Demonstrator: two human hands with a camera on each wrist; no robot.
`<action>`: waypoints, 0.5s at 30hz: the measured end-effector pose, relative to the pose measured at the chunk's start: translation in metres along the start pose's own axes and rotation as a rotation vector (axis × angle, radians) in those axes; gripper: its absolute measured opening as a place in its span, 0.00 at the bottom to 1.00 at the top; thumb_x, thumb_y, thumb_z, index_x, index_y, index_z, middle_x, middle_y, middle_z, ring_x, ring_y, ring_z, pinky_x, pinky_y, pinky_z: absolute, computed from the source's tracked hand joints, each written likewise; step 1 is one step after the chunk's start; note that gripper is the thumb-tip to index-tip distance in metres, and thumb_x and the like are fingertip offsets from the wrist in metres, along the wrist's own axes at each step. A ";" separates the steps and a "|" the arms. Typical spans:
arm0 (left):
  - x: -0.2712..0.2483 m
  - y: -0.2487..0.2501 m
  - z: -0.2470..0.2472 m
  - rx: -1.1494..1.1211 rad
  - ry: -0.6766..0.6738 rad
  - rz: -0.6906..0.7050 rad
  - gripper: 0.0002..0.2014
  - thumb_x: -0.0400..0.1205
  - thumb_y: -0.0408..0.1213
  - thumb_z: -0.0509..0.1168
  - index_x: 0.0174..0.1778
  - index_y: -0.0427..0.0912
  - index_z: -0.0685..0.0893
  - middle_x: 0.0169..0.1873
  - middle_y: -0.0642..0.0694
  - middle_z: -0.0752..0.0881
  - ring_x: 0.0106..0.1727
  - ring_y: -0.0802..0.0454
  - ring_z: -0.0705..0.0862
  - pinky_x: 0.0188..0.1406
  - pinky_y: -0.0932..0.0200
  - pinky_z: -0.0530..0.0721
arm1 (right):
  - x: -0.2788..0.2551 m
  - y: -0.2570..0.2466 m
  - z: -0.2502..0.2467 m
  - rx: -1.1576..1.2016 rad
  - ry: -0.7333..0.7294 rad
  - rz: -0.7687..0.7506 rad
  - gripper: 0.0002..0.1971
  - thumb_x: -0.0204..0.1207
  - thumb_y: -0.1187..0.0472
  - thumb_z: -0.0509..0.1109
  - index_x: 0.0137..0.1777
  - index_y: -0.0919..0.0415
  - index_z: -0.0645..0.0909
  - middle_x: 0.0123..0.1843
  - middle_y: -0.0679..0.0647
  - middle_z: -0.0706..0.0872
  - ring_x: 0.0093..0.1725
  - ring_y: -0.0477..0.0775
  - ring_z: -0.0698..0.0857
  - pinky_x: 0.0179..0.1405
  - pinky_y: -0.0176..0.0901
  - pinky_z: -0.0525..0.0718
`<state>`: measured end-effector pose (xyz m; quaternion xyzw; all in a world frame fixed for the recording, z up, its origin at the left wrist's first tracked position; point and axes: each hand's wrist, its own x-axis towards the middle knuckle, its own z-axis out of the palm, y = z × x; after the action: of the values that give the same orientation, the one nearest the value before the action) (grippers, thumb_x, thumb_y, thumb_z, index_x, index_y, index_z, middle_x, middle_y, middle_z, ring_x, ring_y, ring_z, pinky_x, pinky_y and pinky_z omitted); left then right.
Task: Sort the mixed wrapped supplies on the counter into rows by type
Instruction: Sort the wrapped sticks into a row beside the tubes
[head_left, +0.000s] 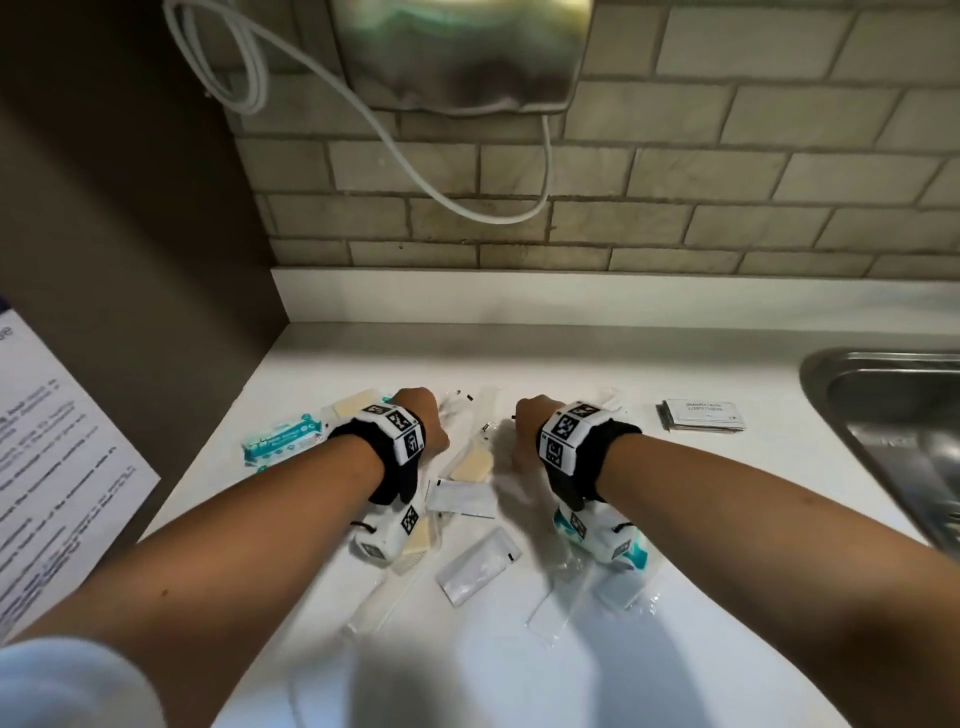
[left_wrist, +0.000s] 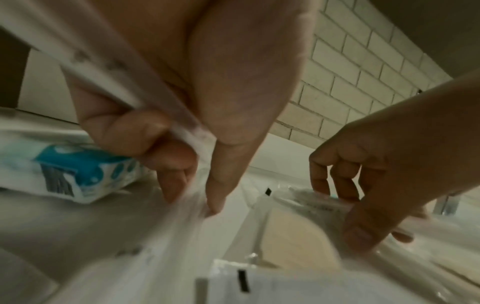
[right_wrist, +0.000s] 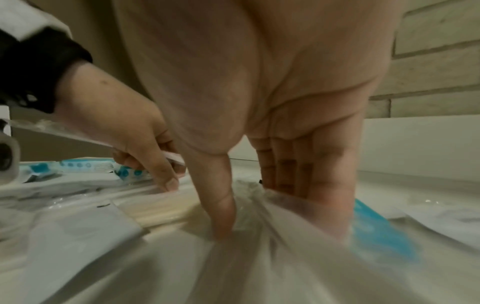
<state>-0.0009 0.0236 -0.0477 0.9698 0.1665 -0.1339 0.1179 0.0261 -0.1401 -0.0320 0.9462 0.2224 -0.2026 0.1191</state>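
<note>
Mixed wrapped supplies lie scattered on the white counter (head_left: 649, 675). My left hand (head_left: 423, 423) is curled round a long clear-wrapped packet (left_wrist: 111, 67), and its thumb and forefinger pinch clear film below (left_wrist: 192, 222). My right hand (head_left: 522, 431) pinches a crumpled clear wrapper (right_wrist: 259, 246) between thumb and fingers. Between the hands lies a tan item in clear wrap (head_left: 470, 462). Two white sachets (head_left: 462, 499) (head_left: 478, 566) lie nearer me. A teal-and-white packet (head_left: 280, 436) sits to the left, and another teal packet (right_wrist: 376, 232) lies under the right wrist.
A stack of white printed sachets (head_left: 701, 415) sits apart at the right. A steel sink (head_left: 883, 415) opens at the far right. A brown panel (head_left: 130, 260) and a printed sheet (head_left: 52, 467) bound the left, the tiled wall (head_left: 623, 208) the back.
</note>
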 end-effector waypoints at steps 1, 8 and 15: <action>-0.001 0.001 -0.002 0.014 0.002 0.001 0.10 0.74 0.41 0.69 0.32 0.40 0.79 0.34 0.45 0.84 0.44 0.43 0.89 0.40 0.57 0.82 | -0.005 0.001 -0.002 0.005 -0.010 0.018 0.41 0.51 0.59 0.87 0.65 0.63 0.74 0.61 0.56 0.80 0.59 0.63 0.86 0.53 0.50 0.86; -0.003 0.008 -0.021 -0.301 0.107 0.082 0.15 0.81 0.45 0.63 0.43 0.34 0.80 0.35 0.40 0.81 0.38 0.40 0.79 0.31 0.56 0.70 | -0.011 0.001 0.002 0.120 0.004 0.040 0.26 0.72 0.57 0.75 0.69 0.63 0.76 0.68 0.57 0.79 0.65 0.60 0.83 0.60 0.51 0.82; -0.027 0.035 -0.041 -0.528 0.287 0.194 0.19 0.83 0.48 0.54 0.58 0.36 0.77 0.44 0.39 0.83 0.43 0.38 0.81 0.39 0.54 0.74 | -0.008 0.009 -0.012 0.805 0.211 0.126 0.07 0.74 0.60 0.69 0.47 0.64 0.81 0.49 0.63 0.85 0.49 0.62 0.85 0.42 0.43 0.76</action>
<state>-0.0044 -0.0057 0.0049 0.9260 0.1170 0.0639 0.3533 0.0276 -0.1472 -0.0163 0.9445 0.0780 -0.1676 -0.2715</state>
